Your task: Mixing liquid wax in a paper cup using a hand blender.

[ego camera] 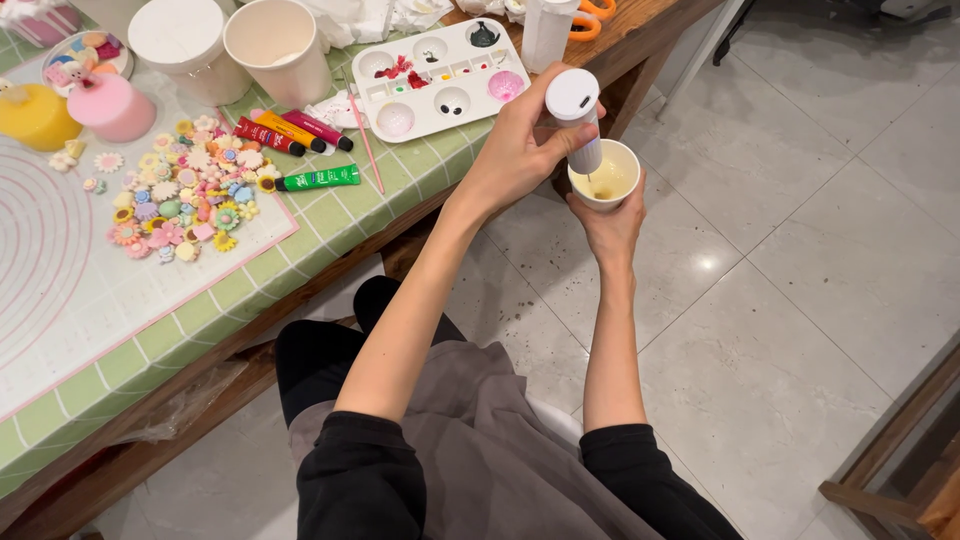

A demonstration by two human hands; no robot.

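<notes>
My left hand (pixel 520 150) grips a white plastic bottle (pixel 577 112), tipped nozzle-down over a small white paper cup (pixel 606 176). A thin stream runs from the bottle into the cup, which holds pale yellowish liquid. My right hand (pixel 610 222) holds that cup from below. Both hands are out past the table's edge, above the tiled floor, and my lap in dark sleeves and a grey apron is below.
A green-tiled table (pixel 330 215) on the left carries a white paint palette (pixel 440 75), several paint tubes (pixel 290 135), a pink brush (pixel 364 135), two large white cups (pixel 280 45), a pile of small flower charms (pixel 185 190), yellow and pink candles (pixel 110 105), and a silicone mat (pixel 60 270).
</notes>
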